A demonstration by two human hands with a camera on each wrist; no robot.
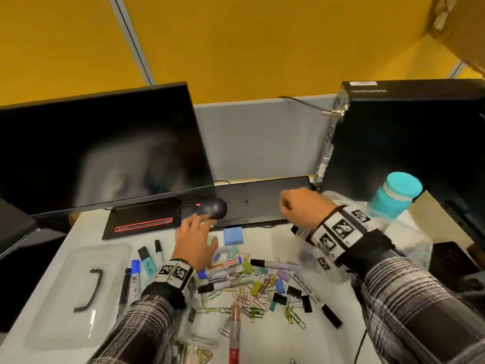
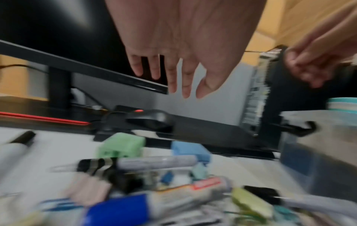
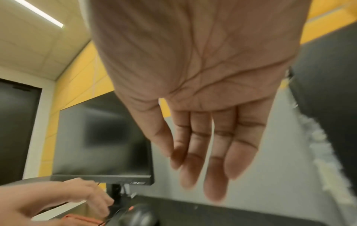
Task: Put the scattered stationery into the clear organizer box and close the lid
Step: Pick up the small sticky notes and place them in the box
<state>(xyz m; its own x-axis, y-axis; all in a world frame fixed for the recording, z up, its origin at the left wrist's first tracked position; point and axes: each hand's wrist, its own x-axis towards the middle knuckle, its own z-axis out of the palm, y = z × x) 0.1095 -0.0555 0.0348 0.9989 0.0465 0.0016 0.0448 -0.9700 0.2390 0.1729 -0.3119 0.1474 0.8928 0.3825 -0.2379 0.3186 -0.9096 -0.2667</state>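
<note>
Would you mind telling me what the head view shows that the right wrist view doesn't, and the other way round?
Only the head view shows the clear lid lying on the desk, the scattered paper clips, the markers and the teal bottle. Only the right wrist view shows the right hand from the palm side, fingers straight and empty, plus a ceiling light. Both show the monitor, the mouse and the left hand.

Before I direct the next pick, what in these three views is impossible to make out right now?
- Clear organizer box: head view, mostly behind the right hand and wrist; contents unreadable.
- Marker labels: left wrist view, motion blur.
- Stationery pile: absent from the right wrist view; the palm fills it.
- Red pen: head view, cut off by the bottom edge.
- Left hand: head view, hides items beneath.
</note>
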